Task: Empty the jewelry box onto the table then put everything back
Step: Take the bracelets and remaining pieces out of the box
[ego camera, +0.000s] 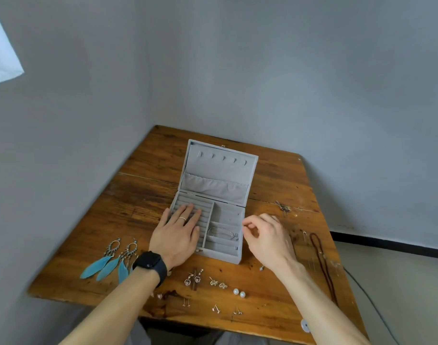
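Jewellery lies spread along the near part of the table (275, 170): small studs (216, 308) and pearl studs (239, 293) at six o'clock from the jewelry box (220, 257), heart drop earrings (193, 278) just behind them, feather earrings (111, 260) at eight o'clock, and a cord necklace (320, 257) at four o'clock. The left hand (178, 235) lies flat, fingers straight, palm down on the ring rolls (206, 215) in the box's left half, gripping nothing. The right hand (265, 235) hovers at the box's three o'clock with thumb and forefinger drawn into a pinch. Whether anything is between them cannot be told. In the right half, the middle compartment holds a bracelet (220, 231), and the far compartment appears bare. No ring shows in the uncovered rolls. At twelve o'clock the lid (220, 170) lies open, with its hooks bare and its pocket (213, 186) flat. Judgement: most items are out of the box. The left palm should keep the light box pinned. Fine pieces should be handled singly and lowered well into a compartment before release, with pairs kept together.
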Action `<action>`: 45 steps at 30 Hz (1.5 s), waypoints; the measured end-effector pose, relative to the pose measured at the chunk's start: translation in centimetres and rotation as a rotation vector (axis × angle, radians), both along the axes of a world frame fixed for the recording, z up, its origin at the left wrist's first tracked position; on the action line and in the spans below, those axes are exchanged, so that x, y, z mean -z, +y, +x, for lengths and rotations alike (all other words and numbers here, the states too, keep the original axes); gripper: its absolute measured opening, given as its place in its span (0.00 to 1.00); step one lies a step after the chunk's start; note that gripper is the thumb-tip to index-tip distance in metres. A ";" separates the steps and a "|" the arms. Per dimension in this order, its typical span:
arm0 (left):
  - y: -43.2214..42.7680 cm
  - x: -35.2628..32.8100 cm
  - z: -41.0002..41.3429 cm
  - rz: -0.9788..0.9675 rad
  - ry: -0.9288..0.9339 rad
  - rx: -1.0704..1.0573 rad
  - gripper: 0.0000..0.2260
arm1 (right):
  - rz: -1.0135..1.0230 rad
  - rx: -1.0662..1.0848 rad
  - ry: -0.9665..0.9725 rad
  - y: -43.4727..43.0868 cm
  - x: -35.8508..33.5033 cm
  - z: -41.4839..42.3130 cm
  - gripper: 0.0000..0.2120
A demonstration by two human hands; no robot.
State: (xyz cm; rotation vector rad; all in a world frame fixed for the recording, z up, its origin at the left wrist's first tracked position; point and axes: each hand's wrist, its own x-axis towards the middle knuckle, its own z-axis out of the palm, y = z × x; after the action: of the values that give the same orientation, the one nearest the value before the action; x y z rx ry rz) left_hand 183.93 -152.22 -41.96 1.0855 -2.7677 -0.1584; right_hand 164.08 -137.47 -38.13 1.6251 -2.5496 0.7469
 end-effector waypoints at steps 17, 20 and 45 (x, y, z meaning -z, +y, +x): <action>-0.5 0.6 0.0 0.010 0.050 -0.025 0.25 | 0.182 -0.423 0.266 -7.2 1.2 2.2 0.07; -0.5 0.8 0.0 0.007 0.059 -0.030 0.26 | 0.226 -0.449 0.331 -7.4 1.2 2.6 0.06; -0.4 0.8 -0.1 0.006 0.071 -0.048 0.26 | 0.457 -0.275 0.106 -7.4 0.2 2.4 0.09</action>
State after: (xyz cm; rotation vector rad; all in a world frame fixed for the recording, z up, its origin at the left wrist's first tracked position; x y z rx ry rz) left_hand 183.81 -152.57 -42.80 1.1239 -2.6783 -0.1954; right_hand 166.49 -144.83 -38.31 2.1052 -2.5799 0.0693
